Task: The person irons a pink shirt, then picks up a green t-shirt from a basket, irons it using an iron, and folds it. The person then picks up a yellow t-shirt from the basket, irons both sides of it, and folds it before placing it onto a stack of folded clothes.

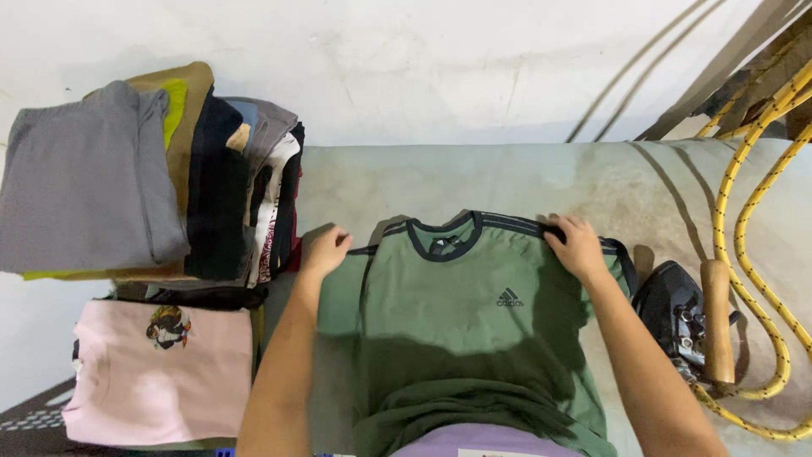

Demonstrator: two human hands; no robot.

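A green T-shirt (457,313) with a dark collar and dark shoulder stripes lies front up on the pale padded ironing table (524,178). My left hand (326,248) rests on its left shoulder and sleeve, fingers curled onto the cloth. My right hand (577,245) presses down on the right shoulder, fingers spread over the striped seam. The shirt's lower hem is bunched near my body.
A black iron (677,313) with a wooden handle (718,320) stands at the right, its yellow speckled cord (744,211) looping beside it. Left of the table lie a stack of folded clothes (152,186) topped by grey cloth, and a folded pink garment (161,372).
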